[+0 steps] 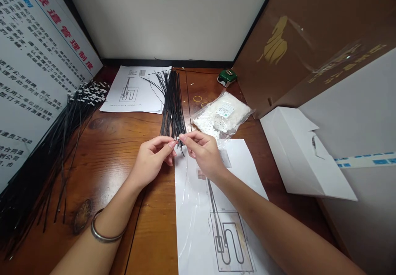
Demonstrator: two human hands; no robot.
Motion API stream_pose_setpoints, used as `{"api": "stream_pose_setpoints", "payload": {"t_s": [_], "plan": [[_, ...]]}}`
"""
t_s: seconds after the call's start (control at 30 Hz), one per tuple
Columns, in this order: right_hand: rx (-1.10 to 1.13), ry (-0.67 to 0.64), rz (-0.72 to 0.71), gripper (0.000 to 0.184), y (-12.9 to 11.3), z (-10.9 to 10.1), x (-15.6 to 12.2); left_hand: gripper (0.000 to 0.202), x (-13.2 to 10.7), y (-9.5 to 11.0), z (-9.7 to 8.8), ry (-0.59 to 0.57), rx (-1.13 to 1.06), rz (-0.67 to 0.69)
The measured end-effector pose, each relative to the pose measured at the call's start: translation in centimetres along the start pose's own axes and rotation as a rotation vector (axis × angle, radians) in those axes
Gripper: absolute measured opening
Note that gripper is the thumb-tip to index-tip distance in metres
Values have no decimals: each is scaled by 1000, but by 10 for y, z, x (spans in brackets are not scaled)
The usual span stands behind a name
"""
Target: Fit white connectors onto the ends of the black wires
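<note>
My left hand (pixel 154 157) and my right hand (pixel 201 151) meet fingertip to fingertip over a wooden table (pixel 117 143). Both pinch the near end of a thin black wire at the front of a bundle of black wires (pixel 172 103) that runs away from me. What sits between the fingertips is too small to name; it may be a small white part. A silver bangle (pixel 103 233) is on my left wrist. My right forearm lies across a sheet with a drawing (pixel 213 209) under clear film.
A large pile of black wires with white ends (pixel 52 143) lies at the left. A clear bag of small white parts (pixel 222 116) sits behind my right hand. Another drawing sheet (pixel 136 89), a green object (pixel 227 77), a white box (pixel 305 155) and brown cardboard (pixel 309 39) surround the area.
</note>
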State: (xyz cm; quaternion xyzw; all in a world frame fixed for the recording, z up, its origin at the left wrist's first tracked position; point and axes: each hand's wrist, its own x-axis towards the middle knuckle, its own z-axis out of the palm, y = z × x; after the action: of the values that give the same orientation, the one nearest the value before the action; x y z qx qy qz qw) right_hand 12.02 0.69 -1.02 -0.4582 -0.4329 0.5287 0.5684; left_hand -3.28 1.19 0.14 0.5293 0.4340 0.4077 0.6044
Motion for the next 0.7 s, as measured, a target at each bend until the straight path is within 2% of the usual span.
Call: {"api": "stream_pose_setpoints", "payload": {"t_s": [0.4, 0.7], "plan": [[-37, -14, -21, 13, 1, 0, -1, 21, -1, 1, 0, -25, 5, -23], [-11, -51, 32, 15, 0, -2, -1, 20, 0, 0, 0, -25, 31, -6]]}}
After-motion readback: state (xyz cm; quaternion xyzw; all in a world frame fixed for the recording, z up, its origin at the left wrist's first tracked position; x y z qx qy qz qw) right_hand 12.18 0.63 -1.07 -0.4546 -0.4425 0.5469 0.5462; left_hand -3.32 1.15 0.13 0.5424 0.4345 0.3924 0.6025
